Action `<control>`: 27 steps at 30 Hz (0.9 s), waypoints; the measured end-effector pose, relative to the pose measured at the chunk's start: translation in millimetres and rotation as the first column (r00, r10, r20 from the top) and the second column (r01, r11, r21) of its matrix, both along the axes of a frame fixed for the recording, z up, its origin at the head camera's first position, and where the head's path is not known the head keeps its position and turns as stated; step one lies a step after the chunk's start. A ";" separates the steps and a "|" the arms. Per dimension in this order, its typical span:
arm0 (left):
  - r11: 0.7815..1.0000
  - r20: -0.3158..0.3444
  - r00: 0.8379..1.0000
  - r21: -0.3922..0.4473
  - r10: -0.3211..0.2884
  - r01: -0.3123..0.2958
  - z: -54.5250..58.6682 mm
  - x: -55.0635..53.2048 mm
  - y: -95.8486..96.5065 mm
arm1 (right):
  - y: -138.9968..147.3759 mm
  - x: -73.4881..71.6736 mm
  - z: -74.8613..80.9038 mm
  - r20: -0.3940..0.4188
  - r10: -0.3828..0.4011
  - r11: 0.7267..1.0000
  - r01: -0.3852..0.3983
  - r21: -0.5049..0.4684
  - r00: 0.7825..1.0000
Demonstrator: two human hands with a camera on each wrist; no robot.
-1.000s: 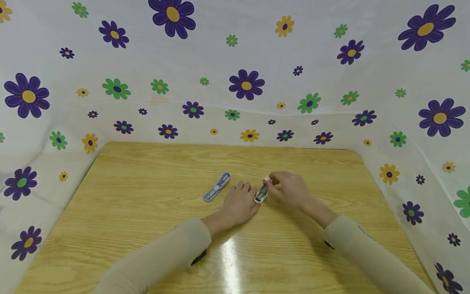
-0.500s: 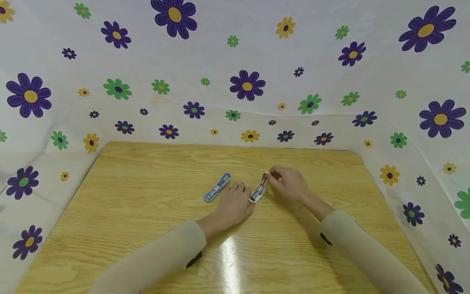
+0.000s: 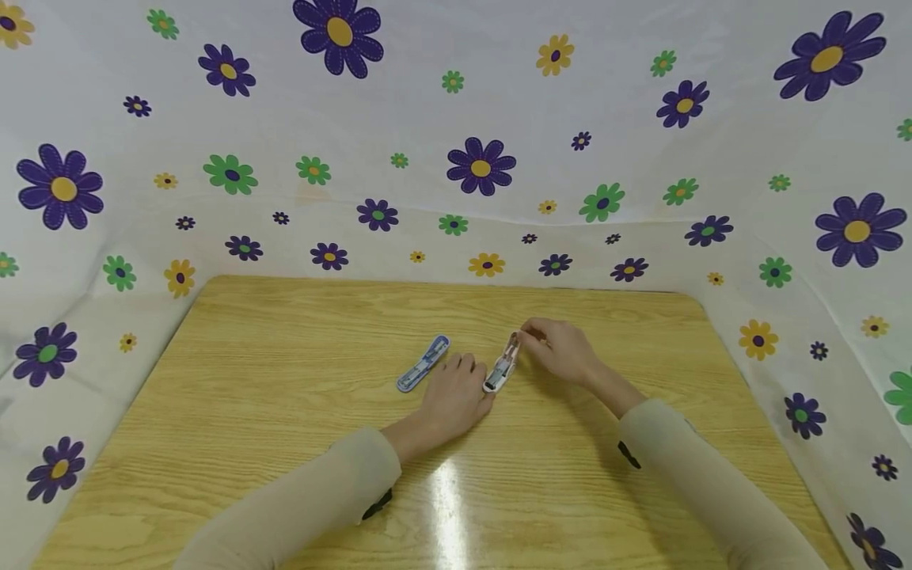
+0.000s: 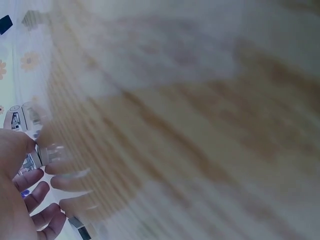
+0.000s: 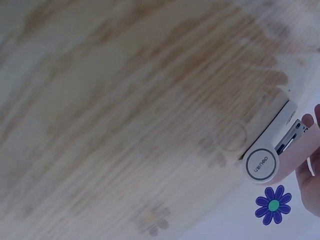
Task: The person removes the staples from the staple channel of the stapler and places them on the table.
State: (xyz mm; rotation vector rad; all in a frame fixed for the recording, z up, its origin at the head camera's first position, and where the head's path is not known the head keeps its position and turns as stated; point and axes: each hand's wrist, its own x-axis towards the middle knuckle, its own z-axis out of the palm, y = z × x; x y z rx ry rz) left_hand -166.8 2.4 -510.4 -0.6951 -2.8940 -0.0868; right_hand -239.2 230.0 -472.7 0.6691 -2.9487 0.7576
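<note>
A white and pink stapler (image 3: pixel 502 372) is spread open between both hands, its metal inner parts showing. My left hand (image 3: pixel 456 397) grips its near end with thumb and forefinger, the other fingers lying to the left. At the far end, my right hand (image 3: pixel 564 354) pinches the tip between thumb and fingers. The right wrist view shows the stapler's round pivot (image 5: pixel 261 165) and its pink arm (image 5: pixel 299 150) beside the right hand (image 5: pixel 311 192). In the left wrist view the left hand (image 4: pixel 17 187) partly hides the stapler (image 4: pixel 16 119).
Left of the left hand, a blue stapler (image 3: pixel 422 365) lies spread open on the wooden table (image 3: pixel 299 356). White cloth (image 3: pixel 399 95) with purple, green and yellow flowers encloses the table's back and sides. A bright reflection streaks the tabletop near the front.
Over the second, the stapler has shifted slightly left and its two arms have come further apart. Both hands moved a little left with it; the right hand also rose slightly. The blue stapler stays put.
</note>
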 end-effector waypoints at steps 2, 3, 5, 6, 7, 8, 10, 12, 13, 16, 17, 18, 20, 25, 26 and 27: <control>1.000 0.003 1.000 0.006 0.011 -0.011 0.7 0.5 0.1 | 0.2 -1.2 0.4 0.024 0.001 1.000 -0.001 -0.004 1.000; 1.000 0.006 1.000 0.012 0.017 -0.017 1.2 0.7 0.1 | 0.6 -2.1 0.4 0.034 0.006 1.000 -0.006 -0.003 0.999; 0.999 0.016 1.000 0.018 0.027 -0.028 2.4 1.2 0.3 | 1.3 -3.7 0.7 0.059 0.013 1.000 -0.012 -0.006 0.998; 0.999 0.021 0.999 0.018 0.031 -0.031 2.8 1.4 0.4 | 1.7 -4.4 0.8 0.069 0.014 1.000 -0.014 -0.006 0.997; 0.999 0.025 0.999 0.016 0.033 -0.033 3.0 1.5 0.5 | 2.3 -5.2 0.7 0.077 0.016 1.000 -0.016 -0.002 0.997; 0.999 0.029 0.999 0.013 0.034 -0.035 3.2 1.7 0.6 | 2.9 -5.6 0.9 0.082 0.016 1.000 -0.016 0.002 0.996; 0.999 0.032 0.999 0.003 0.035 -0.035 2.9 1.6 0.8 | 4.0 -5.7 2.2 0.092 0.005 1.000 -0.006 0.008 0.996; 0.999 0.026 0.999 -0.004 0.035 -0.034 1.9 1.4 0.8 | 5.2 -4.5 5.3 0.091 -0.016 1.000 0.016 0.006 0.996; 0.999 0.021 0.999 -0.004 0.035 -0.035 1.4 1.2 0.7 | 5.8 -3.8 7.7 0.086 -0.028 1.000 0.028 0.000 0.996; 0.999 0.005 0.999 0.003 0.034 -0.034 0.1 0.7 0.1 | 6.5 0.4 17.5 0.073 -0.077 0.996 0.080 -0.049 0.994; 0.999 0.002 0.999 0.004 0.034 -0.034 -0.2 0.7 -0.1 | 6.5 2.2 21.0 0.075 -0.094 0.992 0.099 -0.074 0.993; 0.999 0.001 0.999 0.005 0.034 -0.034 -0.5 0.6 -0.3 | 6.4 4.3 24.7 0.087 -0.106 0.988 0.115 -0.105 0.991; 0.999 0.003 0.999 0.005 0.034 -0.034 -0.6 0.7 -0.8 | 5.8 8.6 31.8 0.134 -0.114 0.975 0.137 -0.176 0.984; 0.999 0.024 0.999 -0.003 0.034 -0.034 0.7 0.6 -0.8 | 2.1 19.9 45.5 0.323 -0.080 0.928 0.189 -0.322 0.943; 0.999 0.027 0.999 -0.003 0.033 -0.033 1.1 0.6 -0.7 | 0.5 21.8 47.1 0.370 -0.076 0.919 0.209 -0.335 0.926; 0.999 0.030 0.999 -0.002 0.033 -0.033 1.4 0.6 -0.4 | -1.1 23.4 47.8 0.415 -0.073 0.913 0.229 -0.338 0.907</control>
